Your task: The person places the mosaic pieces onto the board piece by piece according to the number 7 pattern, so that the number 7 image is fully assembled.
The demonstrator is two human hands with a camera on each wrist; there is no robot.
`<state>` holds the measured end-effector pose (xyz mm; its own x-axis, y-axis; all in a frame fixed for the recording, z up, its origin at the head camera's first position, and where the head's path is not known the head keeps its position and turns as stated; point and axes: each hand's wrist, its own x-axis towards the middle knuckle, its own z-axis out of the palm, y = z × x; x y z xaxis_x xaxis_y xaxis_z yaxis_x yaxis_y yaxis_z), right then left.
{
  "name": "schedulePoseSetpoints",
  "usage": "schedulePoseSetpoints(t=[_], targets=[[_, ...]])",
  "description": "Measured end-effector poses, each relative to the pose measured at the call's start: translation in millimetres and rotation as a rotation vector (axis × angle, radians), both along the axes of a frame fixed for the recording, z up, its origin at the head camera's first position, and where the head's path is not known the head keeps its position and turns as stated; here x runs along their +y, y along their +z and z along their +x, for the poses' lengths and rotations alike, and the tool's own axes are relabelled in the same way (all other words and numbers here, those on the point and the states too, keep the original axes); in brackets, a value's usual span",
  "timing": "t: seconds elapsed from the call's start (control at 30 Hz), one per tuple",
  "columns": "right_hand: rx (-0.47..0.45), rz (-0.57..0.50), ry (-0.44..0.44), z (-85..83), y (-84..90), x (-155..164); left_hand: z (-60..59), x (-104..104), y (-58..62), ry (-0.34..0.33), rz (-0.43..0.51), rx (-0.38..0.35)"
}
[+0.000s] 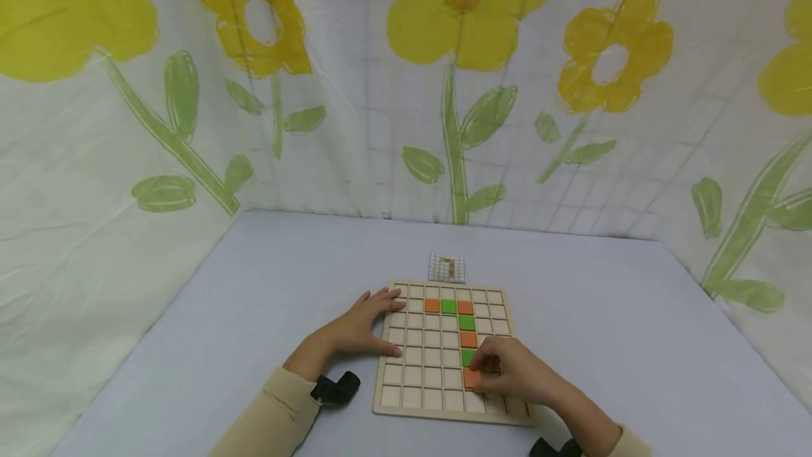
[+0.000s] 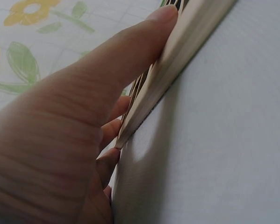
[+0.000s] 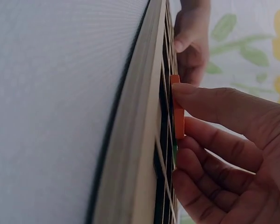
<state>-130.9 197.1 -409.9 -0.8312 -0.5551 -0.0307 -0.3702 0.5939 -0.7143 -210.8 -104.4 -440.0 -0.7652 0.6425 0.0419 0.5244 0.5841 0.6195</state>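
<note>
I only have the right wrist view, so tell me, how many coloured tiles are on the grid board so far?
Observer: Six in the head view: three orange and two green already in place, plus the orange tile the right hand is pinching.
Operator: What shape do they make?
Observer: A short row of three near the far edge of the wooden grid board, then a column running down toward the person, colours alternating.
Operator: Is the left hand doing anything?
Observer: The left hand rests on the board's left edge, thumb along the side.
Operator: Anything else on the table?
Observer: A small pattern card lies just beyond the board.
</note>
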Motion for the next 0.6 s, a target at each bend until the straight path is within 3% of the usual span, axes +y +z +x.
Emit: schedulePoseSetpoints(t=[0.6], targets=[[-0.012,0.014,-0.009,-0.8,-1.5,1.1,-0.8,0.5,-0.3,-0.012,0.002,0.005]])
